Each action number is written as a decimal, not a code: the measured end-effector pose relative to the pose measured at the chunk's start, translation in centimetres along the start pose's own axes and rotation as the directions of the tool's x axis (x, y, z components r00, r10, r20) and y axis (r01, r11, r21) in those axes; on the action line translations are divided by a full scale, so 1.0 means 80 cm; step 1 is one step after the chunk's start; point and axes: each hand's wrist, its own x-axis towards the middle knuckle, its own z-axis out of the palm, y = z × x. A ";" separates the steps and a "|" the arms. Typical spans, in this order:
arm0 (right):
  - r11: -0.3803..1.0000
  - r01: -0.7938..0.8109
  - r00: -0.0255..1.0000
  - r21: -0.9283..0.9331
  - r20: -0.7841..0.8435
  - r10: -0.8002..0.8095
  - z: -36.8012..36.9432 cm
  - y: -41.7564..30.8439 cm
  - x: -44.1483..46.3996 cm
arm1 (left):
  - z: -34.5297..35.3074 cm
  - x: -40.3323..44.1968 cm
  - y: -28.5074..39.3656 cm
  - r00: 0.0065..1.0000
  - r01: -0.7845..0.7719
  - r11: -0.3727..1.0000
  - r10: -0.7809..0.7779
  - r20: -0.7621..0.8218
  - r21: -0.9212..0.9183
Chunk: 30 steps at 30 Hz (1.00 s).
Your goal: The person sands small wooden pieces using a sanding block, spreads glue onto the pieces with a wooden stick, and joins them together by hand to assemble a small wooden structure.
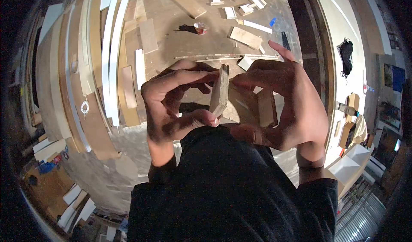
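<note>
In front of my chest, my left hand [176, 98] pinches a small flat wooden block [220, 94], stood on edge, between its fingers and thumb. My right hand [285, 98] is curved on the other side, its fingertips close to the block's right face; whether they touch it I cannot tell. Its thumb lies lower and apart from the fingers, and one finger is raised. Behind the right hand's fingers a larger wooden piece [267, 108] shows in part. A thin wooden strip [206, 57] lies on the bench just beyond both hands.
Several small white-edged wooden blocks [230, 12] are scattered on the bench at the far right. A small cup [200, 28] stands near a long board [182, 0]. Long strips [112, 61] lie at left. A black cord bundle [345, 57] is on the pale panel at right.
</note>
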 end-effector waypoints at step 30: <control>0.996 -0.067 0.996 0.056 0.067 0.063 -0.005 0.007 0.018 | 0.000 0.011 0.000 0.999 0.016 1.000 -0.016 0.034 0.021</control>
